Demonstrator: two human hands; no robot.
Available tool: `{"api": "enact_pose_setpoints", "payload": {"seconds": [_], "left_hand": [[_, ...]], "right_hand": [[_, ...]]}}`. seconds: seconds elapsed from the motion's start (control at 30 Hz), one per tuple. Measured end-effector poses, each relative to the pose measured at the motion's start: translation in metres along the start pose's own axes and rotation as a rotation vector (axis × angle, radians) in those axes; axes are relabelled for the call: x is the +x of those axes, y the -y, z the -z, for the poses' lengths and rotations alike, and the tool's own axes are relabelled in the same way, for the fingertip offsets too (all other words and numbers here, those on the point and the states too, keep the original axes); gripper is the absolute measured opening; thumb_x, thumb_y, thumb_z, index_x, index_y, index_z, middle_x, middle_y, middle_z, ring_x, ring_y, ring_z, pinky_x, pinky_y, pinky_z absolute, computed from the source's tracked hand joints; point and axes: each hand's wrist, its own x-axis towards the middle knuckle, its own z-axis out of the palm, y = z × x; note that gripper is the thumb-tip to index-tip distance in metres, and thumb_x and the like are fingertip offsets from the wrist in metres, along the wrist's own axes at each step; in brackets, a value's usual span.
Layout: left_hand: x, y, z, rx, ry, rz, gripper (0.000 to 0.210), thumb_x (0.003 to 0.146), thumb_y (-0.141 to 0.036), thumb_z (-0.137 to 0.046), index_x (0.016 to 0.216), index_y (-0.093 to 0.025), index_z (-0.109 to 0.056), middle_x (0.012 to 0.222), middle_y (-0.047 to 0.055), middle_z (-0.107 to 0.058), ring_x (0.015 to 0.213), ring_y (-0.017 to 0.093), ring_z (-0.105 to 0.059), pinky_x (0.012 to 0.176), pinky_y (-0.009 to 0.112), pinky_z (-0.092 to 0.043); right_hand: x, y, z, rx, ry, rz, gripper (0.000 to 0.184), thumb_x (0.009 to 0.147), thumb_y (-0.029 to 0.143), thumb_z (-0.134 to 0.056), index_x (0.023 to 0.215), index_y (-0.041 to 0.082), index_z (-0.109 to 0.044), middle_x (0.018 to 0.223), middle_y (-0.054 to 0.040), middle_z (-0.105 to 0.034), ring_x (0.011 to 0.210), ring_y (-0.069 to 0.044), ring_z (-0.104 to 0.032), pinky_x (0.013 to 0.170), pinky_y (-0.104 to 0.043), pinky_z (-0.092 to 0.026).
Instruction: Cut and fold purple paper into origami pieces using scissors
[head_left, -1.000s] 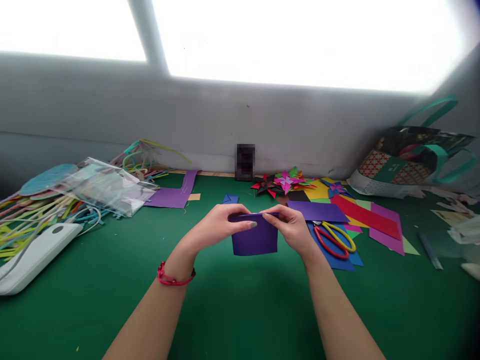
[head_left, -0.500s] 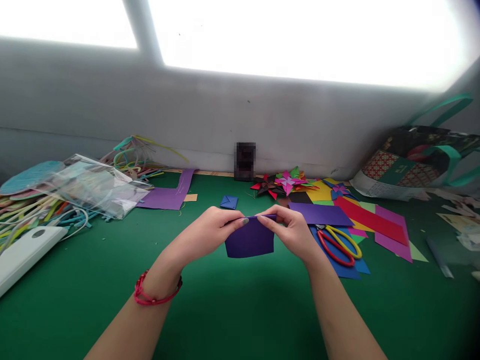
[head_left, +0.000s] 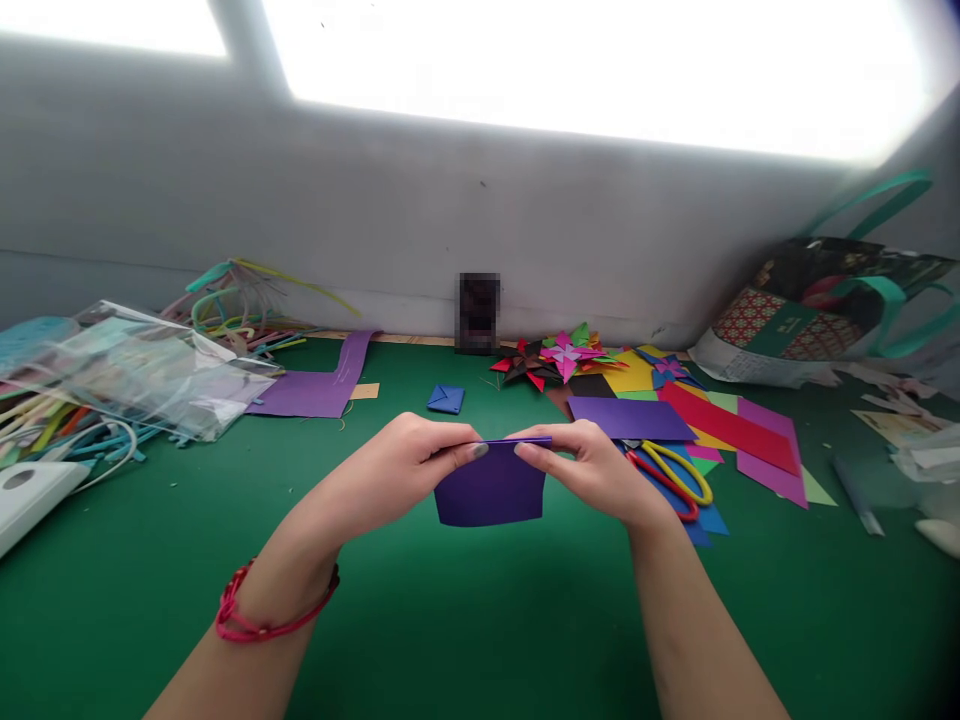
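A sheet of purple paper (head_left: pixel 491 490) hangs in front of me above the green table. My left hand (head_left: pixel 420 455) pinches its top left part between thumb and fingers. At the top right, my right hand (head_left: pixel 581 460) grips it the same way. The top edge looks folded over into a narrow strip; the fingers behind it are hidden. Beyond the paper lies a small folded blue paper piece (head_left: pixel 447 398). Scissors with red and yellow handles (head_left: pixel 679 475) rest near my right wrist, partly under a purple sheet (head_left: pixel 634 417).
Folded paper stars (head_left: pixel 559 357) and coloured sheets, including a red strip (head_left: pixel 731 428), lie at the right. A patterned bag (head_left: pixel 795 320) stands behind them. Leftward are a clear plastic bag (head_left: pixel 187 375), pipe cleaners (head_left: pixel 232 310), a cut purple sheet (head_left: pixel 300 393) and a white device (head_left: pixel 34 495).
Both hands still hold the purple paper, which now shows a wider face. The hands sit slightly farther apart. The camera view has shifted a little, moving the background left and up.
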Motion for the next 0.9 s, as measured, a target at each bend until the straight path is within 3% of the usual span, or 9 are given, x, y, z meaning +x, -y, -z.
{"api": "enact_pose_setpoints", "payload": {"seconds": [0.27,0.67,0.9], "left_hand": [[-0.0017,0.0000,0.0013,0.013,0.028,0.007,0.033,0.088,-0.038,-0.032,0.072,-0.018,-0.053,0.056,-0.004,-0.034,0.050,0.008,-0.028,0.045,0.021,-0.022],[-0.0012,0.0010,-0.0002,0.052,0.057,0.013,0.032,0.088,-0.038,-0.034,0.069,-0.018,-0.050,0.056,-0.004,-0.035,0.051,0.007,-0.028,0.046,0.021,-0.022],[-0.0020,0.0005,-0.0006,0.030,0.071,0.023,0.034,0.088,-0.039,-0.033,0.064,-0.017,-0.045,0.055,-0.004,-0.032,0.050,0.008,-0.027,0.045,0.022,-0.021]], "right_hand": [[-0.0023,0.0011,0.0005,-0.117,0.012,0.012,0.029,0.084,0.039,-0.048,0.092,0.019,-0.068,0.070,0.0002,-0.063,0.061,-0.011,-0.050,0.053,-0.020,-0.038],[-0.0030,0.0000,0.0050,-0.035,0.115,0.025,0.034,0.086,0.038,-0.045,0.101,0.018,-0.066,0.072,-0.0010,-0.062,0.067,-0.014,-0.052,0.060,-0.022,-0.042],[-0.0022,-0.0005,0.0041,0.017,0.151,-0.020,0.036,0.085,0.041,-0.043,0.095,0.016,-0.067,0.074,-0.0020,-0.063,0.069,-0.015,-0.053,0.063,-0.023,-0.043]]}}
